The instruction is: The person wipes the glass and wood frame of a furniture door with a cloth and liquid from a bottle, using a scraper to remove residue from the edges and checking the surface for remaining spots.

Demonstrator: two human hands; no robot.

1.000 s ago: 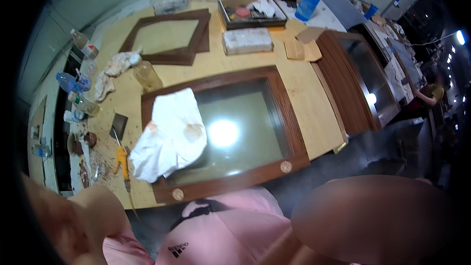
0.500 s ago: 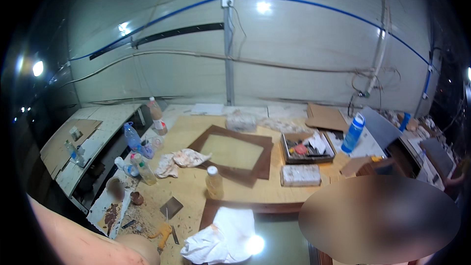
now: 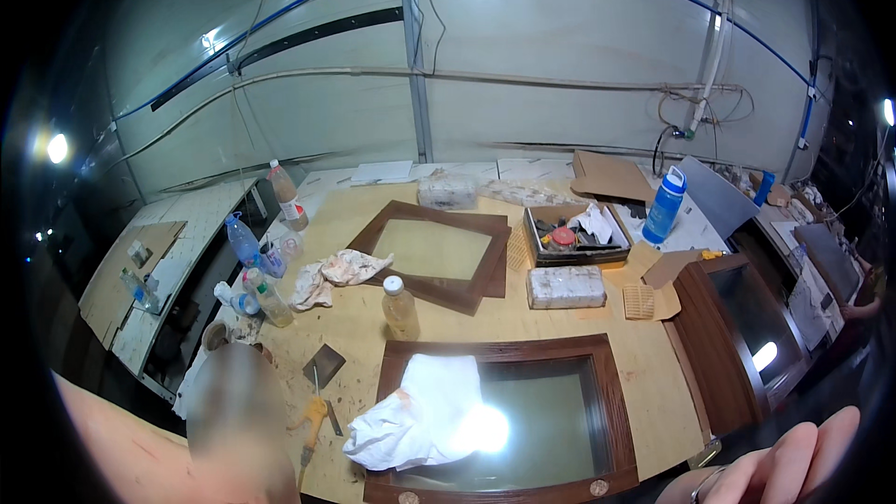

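A dark brown wooden frame with a glass pane lies flat in front of me. On its left part rests a crumpled white cloth. My left forearm comes in at the lower left. A blurred patch covers my left hand, hiding its fingers; nearest to it is a yellow-handled tool beside a dark square plate. At the lower right edge is my right hand, with a ring on one finger. Its visible fingers are loosely bent and partly apart, with nothing seen in them, right of the framed glass.
Behind the frame stands a capped bottle. Flat brown frames, a stained rag, a wrapped white block and a box of odds and ends lie farther back. A blue bottle stands right, several bottles left. Another glazed brown frame lies right.
My right hand has moved down and right, uncovering the right part of the framed glass. My left hand has come farther into view. The whole view has shifted slightly; the cloth stays on the glass.
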